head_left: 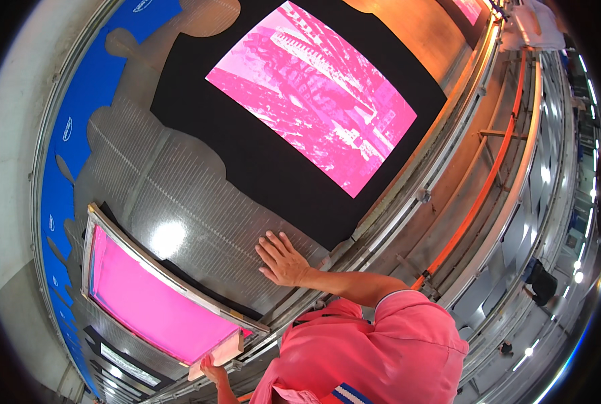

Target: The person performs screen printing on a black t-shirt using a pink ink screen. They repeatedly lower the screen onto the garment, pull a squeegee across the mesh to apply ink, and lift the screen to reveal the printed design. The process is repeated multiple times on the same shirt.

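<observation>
My right hand (283,259) lies with its fingers spread on the grey metal print table (179,168), just short of the lower edge of a black cut fabric piece (260,161). A large pink and white picture (320,94) is printed on that fabric. At the bottom left, my left hand (213,372) is closed on the near end of a screen printing frame (172,269), by a flat pinkish strip (221,351). Pink ink covers the mesh inside the frame. Black fabric shows along the frame's edge; the frame hides the rest.
Blue cut fabric pieces (78,128) with white marks line the table's left side. More dark pieces with pale prints (128,363) lie farther down. A metal rail (381,236) follows the right edge, beside an orange bar (479,209). Another person (541,283) is far right.
</observation>
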`<state>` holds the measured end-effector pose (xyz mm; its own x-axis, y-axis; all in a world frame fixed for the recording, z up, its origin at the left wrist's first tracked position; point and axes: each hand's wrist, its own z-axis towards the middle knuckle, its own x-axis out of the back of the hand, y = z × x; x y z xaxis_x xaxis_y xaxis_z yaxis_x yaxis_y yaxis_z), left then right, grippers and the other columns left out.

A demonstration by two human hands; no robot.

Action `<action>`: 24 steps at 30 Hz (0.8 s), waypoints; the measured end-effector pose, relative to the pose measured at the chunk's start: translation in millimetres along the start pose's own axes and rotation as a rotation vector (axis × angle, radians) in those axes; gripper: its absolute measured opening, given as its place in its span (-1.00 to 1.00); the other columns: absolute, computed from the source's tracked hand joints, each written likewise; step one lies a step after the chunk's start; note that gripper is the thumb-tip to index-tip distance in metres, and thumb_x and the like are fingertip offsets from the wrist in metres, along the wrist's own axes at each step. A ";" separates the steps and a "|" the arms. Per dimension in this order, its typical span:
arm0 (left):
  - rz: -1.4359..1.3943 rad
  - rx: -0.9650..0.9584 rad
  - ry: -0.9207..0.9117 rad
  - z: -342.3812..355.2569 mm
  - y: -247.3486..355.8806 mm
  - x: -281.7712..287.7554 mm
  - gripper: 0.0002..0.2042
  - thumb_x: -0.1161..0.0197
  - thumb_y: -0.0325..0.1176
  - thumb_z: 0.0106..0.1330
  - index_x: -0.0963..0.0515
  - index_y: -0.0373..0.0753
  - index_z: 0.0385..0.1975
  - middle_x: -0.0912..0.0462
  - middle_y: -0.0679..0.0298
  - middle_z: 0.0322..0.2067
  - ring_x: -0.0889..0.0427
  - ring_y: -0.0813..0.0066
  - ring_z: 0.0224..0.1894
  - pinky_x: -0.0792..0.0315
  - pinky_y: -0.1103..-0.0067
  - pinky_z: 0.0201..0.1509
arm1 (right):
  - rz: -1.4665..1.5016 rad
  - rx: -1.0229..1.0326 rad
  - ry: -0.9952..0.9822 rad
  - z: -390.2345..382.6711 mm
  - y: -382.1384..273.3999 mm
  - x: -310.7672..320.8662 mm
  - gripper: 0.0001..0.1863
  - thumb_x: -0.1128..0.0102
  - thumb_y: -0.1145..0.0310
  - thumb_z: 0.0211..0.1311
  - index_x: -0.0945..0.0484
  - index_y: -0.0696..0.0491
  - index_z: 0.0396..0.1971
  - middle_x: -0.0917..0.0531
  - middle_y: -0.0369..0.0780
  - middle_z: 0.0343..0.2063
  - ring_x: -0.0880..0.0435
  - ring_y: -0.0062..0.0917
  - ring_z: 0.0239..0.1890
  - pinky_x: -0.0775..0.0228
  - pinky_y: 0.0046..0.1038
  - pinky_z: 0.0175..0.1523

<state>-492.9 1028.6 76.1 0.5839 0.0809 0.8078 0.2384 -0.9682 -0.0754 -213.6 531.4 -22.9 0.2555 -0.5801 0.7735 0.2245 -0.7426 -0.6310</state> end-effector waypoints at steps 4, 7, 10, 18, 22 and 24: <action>0.017 0.032 0.033 -0.7 -5.0 -3.2 -0.61 -0.37 -0.51 0.02 -0.60 -0.44 -0.09 -0.65 -0.07 -0.15 -0.56 -0.07 -0.01 -0.39 0.18 0.15 | 0.000 -0.004 -0.010 0.8 -1.8 2.3 -0.34 -0.10 0.04 0.36 -0.38 0.22 0.28 -0.34 0.00 0.34 -0.12 -0.05 0.49 0.09 0.06 0.53; 0.041 0.027 -0.002 -0.4 -10.7 -6.1 -0.61 -0.39 -0.50 0.01 -0.60 -0.44 -0.10 -0.66 -0.05 -0.17 -0.57 -0.07 -0.01 -0.39 0.18 0.15 | -0.002 -0.003 0.001 0.9 -1.7 1.9 -0.34 -0.10 0.04 0.35 -0.39 0.22 0.28 -0.34 0.00 0.34 -0.12 -0.05 0.49 0.09 0.05 0.53; 0.025 0.043 -0.022 0.3 -8.6 -7.0 -0.62 -0.38 -0.50 0.02 -0.60 -0.44 -0.10 -0.67 -0.05 -0.19 -0.57 -0.07 0.00 -0.39 0.17 0.15 | -0.004 -0.001 -0.002 1.4 -1.6 3.0 -0.35 -0.10 0.05 0.36 -0.39 0.22 0.28 -0.34 0.00 0.34 -0.12 -0.05 0.49 0.10 0.05 0.53; 0.002 -0.004 0.074 -1.9 -10.3 -8.8 -0.66 -0.32 -0.58 0.01 -0.60 -0.44 -0.14 -0.67 -0.01 -0.22 -0.57 -0.07 -0.04 -0.39 0.18 0.08 | -0.009 -0.001 -0.006 0.5 -2.5 0.8 -0.34 -0.08 0.03 0.37 -0.38 0.21 0.29 -0.33 0.01 0.34 -0.10 -0.04 0.50 0.12 0.06 0.53; 0.007 -0.071 0.117 -4.0 -4.7 -4.8 -0.69 -0.26 -0.62 0.01 -0.60 -0.42 -0.16 -0.66 0.01 -0.22 -0.57 -0.06 -0.04 -0.39 0.18 0.06 | -0.011 0.006 0.013 -1.2 -2.4 -0.3 -0.34 -0.08 0.02 0.37 -0.38 0.21 0.29 -0.33 0.01 0.34 -0.10 -0.04 0.50 0.12 0.06 0.53; 0.021 -0.097 0.119 -1.2 4.6 1.2 -0.69 -0.24 -0.64 0.01 -0.60 -0.40 -0.18 -0.66 0.02 -0.22 -0.57 -0.05 -0.05 -0.39 0.19 0.06 | -0.007 0.009 0.020 -1.5 -1.6 -0.8 -0.33 -0.09 0.01 0.36 -0.39 0.22 0.28 -0.34 0.01 0.34 -0.10 -0.03 0.49 0.12 0.07 0.53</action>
<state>-492.1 1023.9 77.4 0.4904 0.0376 0.8707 0.1480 -0.9882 -0.0406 -215.6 532.5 -22.5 0.2353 -0.5817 0.7787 0.2349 -0.7434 -0.6263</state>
